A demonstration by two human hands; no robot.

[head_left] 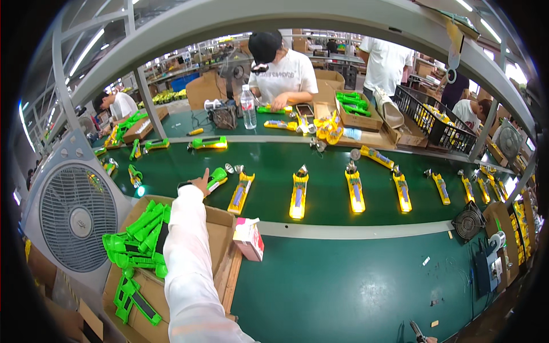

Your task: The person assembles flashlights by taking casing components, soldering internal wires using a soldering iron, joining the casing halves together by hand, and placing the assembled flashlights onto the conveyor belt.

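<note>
My left hand, in a white sleeve, reaches over the conveyor with fingers apart. It is beside a green and yellow flashlight and seems to touch it. To its right lies an open yellow flashlight shell, with a silver lamp head and a bluish battery-like part inside. Below my left forearm, a cardboard box holds green flashlight shells. At the bottom edge, a sliver of my right hand shows at a slim dark tool with a metal tip; its fingers are mostly cut off.
More open yellow shells line the green conveyor. A pink and white carton stands beside the box. A grey fan is at left; a small black fan and blue device at right. A person works opposite.
</note>
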